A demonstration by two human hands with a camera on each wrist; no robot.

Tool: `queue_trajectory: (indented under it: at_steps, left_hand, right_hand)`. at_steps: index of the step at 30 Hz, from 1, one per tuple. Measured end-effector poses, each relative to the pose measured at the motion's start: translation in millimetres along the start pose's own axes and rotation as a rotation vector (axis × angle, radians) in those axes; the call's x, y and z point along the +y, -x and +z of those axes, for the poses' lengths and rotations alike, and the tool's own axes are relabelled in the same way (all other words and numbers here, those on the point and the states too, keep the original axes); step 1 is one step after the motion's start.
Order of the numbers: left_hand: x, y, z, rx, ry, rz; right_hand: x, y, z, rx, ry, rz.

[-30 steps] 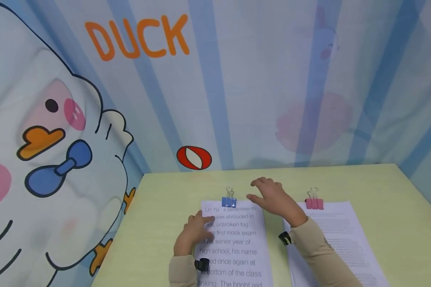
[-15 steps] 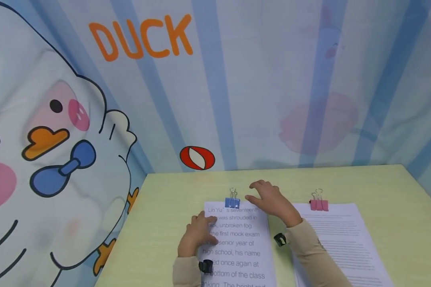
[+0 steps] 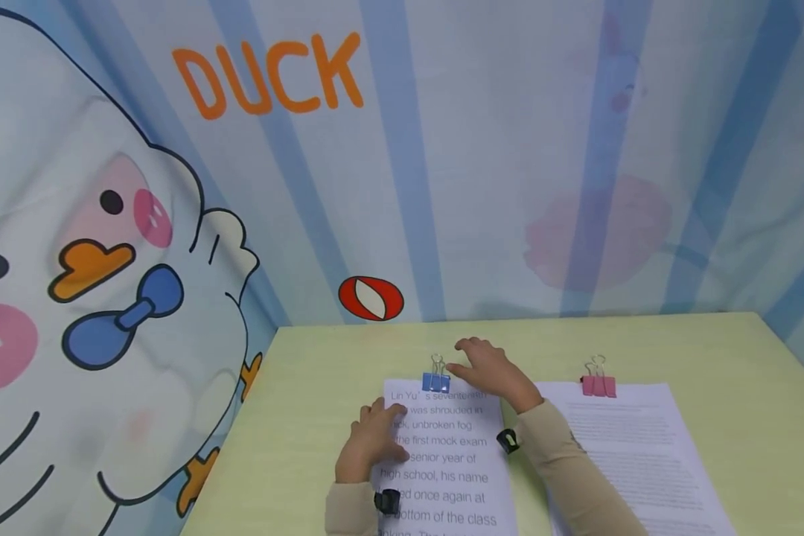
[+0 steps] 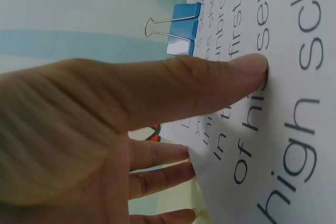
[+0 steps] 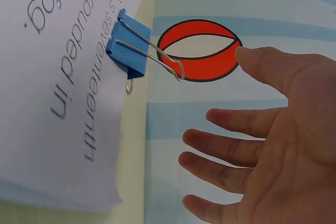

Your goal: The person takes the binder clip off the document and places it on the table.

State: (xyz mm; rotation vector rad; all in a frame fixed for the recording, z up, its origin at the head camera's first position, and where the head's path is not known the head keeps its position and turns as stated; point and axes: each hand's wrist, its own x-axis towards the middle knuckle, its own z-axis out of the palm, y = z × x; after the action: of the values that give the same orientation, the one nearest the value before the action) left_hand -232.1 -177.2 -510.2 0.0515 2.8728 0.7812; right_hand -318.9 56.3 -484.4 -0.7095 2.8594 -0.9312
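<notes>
A stack of large-print paper [image 3: 449, 461] lies on the table, a blue binder clip [image 3: 436, 383] fixed on its far edge. My left hand [image 3: 368, 439] rests at the stack's left side. In the left wrist view its thumb [image 4: 210, 80] lies straight over the print, and its other fingers [image 4: 160, 154] reach to the paper's edge. Just right of the blue clip hovers my right hand [image 3: 492, 370], fingers spread and holding nothing. The right wrist view shows the clip [image 5: 128, 45] apart from that hand, its wire handles pointing away from the paper.
Right of the first stack lies a second stack of small-print paper [image 3: 633, 447] with a pink binder clip [image 3: 599, 385] on its far edge. The pale yellow table [image 3: 295, 417] ends at a duck-print cloth backdrop [image 3: 482, 149].
My right hand has moved left, closer to the blue clip. The left hand stays on the paper's left side. The head view has shifted slightly.
</notes>
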Motion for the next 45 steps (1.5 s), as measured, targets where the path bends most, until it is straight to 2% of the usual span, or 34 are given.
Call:
queue_trajectory:
  at_steps: [7, 15, 23, 36, 45]
  left_hand:
    - [3.4, 1.7, 0.6, -0.017, -0.025, 0.002]
    - [4.6, 1.7, -3.3, -0.016, -0.044, -0.017]
    - [3.0, 2.3, -1.7, -0.001, -0.060, -0.004]
    - [0.0, 1.7, 0.3, -0.007, -0.052, 0.013]
    - [0.0, 1.1, -1.0, -0.003, -0.049, 0.009]
  right_hand:
    - [-1, -10, 19, -0.043, -0.093, 0.038]
    - [0, -19, 34, -0.052, -0.188, 0.008]
    - [2, -20, 38, -0.027, -0.248, -0.048]
    - [0, -19, 34, -0.047, -0.423, -0.013]
    - [-2, -25, 42, -0.005, -0.445, 0.044]
